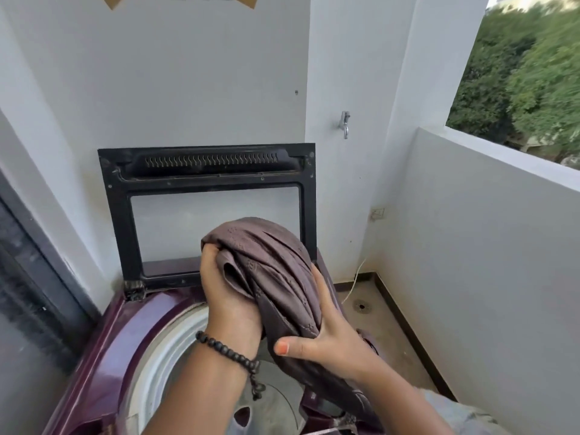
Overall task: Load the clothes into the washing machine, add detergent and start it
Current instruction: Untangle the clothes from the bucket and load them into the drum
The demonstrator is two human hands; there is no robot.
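Both hands, left hand [230, 296] and right hand [326, 334], clutch a bunched brown garment [270, 265] above the open washing machine [125, 334], best lowered centrally past the drum's rim.

Your support: dusty beige tiled balcony floor [389, 334] | on it: maroon top-loading washing machine [125, 334], round metal floor drain [361, 306], thin white cable [353, 285]
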